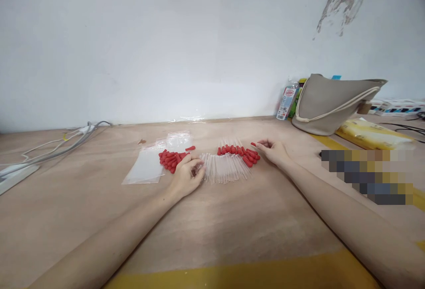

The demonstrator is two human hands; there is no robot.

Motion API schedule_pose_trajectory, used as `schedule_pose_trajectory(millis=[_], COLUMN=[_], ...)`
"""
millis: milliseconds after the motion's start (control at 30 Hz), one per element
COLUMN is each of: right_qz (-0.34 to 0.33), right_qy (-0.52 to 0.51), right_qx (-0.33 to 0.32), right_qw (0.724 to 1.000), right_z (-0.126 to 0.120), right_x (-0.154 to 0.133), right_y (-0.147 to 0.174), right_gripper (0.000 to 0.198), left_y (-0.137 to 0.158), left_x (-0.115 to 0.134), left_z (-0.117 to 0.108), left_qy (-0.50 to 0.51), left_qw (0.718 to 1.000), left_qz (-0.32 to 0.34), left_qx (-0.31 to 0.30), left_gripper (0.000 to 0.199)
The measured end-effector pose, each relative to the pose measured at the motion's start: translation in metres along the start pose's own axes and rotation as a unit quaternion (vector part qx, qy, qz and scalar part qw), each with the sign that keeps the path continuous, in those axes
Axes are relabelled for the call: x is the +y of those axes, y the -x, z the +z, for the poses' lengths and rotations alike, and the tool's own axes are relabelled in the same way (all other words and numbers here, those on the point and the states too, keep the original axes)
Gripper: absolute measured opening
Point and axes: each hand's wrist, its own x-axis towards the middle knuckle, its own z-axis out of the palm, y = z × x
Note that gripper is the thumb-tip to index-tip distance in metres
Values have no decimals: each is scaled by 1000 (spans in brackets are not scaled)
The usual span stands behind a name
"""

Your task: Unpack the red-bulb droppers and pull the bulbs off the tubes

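Observation:
My right hand (pixel 272 151) pinches a small red rubber bulb (pixel 253 144) between thumb and fingertips, just above the right end of the rows. Curled fingers of my left hand (pixel 187 176) meet at the left end of a spread of thin clear tubes (pixel 227 168); whether a tube is between them I cannot make out. Behind that spread lie several clear tubes with red bulbs on their near ends (pixel 232 149). A few red bulbs (pixel 249 159) lie at their right. Beside my left hand is a heap of loose red bulbs (pixel 169 160), with one bulb (pixel 190 148) apart behind it.
Clear plastic bags (pixel 142 167) lie flat left of the heap. Cables (pixel 66 147) and a white power strip (pixel 18 178) are at far left. A grey bag (pixel 327 105), a bottle (pixel 286 101) and a yellow packet (pixel 372 134) stand or lie at back right, near the wall.

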Motion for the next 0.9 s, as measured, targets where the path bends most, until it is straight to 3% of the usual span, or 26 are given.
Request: schedule_pose_trajectory(millis=[233, 633, 767, 900], right_qz=[10, 6, -9, -59], right_qy=[27, 56, 100, 140], right_qx=[-64, -24, -8, -60], right_qw=[998, 998, 995, 987], right_z=[3, 3, 4, 16], right_x=[2, 8, -9, -45], right_y=[-1, -7, -7, 3], right_gripper=[28, 32, 35, 28], left_y=[4, 5, 5, 5], left_x=[5, 3, 2, 1], left_z=[-3, -14, -14, -13], left_qy=[24, -24, -25, -26], left_qw=[999, 999, 1000, 999], left_qz=[16, 7, 5, 10], left_qx=[-22, -20, -18, -18], left_gripper=[26, 19, 19, 19])
